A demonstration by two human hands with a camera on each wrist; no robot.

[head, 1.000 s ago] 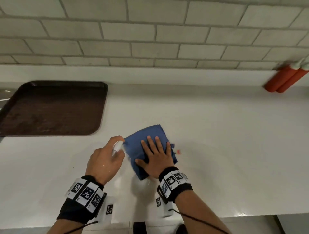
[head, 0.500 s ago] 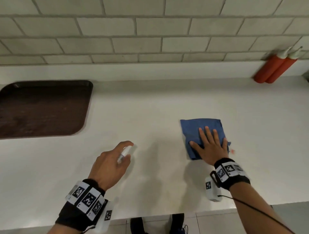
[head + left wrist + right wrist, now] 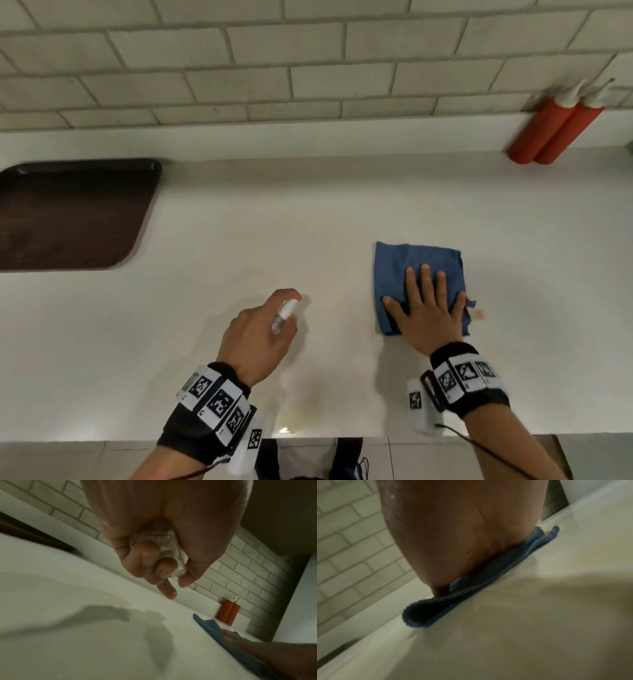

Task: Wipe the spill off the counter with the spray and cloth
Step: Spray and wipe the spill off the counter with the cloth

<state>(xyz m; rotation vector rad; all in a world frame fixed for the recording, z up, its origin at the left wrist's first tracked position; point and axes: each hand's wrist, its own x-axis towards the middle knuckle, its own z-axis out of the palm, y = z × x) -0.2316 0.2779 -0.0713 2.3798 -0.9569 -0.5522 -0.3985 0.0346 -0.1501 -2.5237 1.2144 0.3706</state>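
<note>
A folded blue cloth (image 3: 407,270) lies on the white counter (image 3: 274,222), right of centre. My right hand (image 3: 424,308) presses flat on it with straight, spread fingers; the wrist view shows the palm (image 3: 462,534) on the cloth (image 3: 488,573). A small clear spray bottle (image 3: 284,315) with a white top sits in my left hand (image 3: 260,329), fingers curled round it and the index finger over the top, a little above the counter. In the left wrist view the bottle (image 3: 164,545) shows between the curled fingers. A faint wet sheen (image 3: 298,414) lies near the front edge.
A dark brown tray (image 3: 68,212) sits at the far left of the counter. Two red squeeze bottles (image 3: 555,133) stand at the back right against the tiled wall (image 3: 274,68). The counter's front edge (image 3: 308,437) runs just below my wrists.
My right hand has slid the cloth from beside the left hand rightward across the counter. The left hand has kept the spray bottle in much the same place.
</note>
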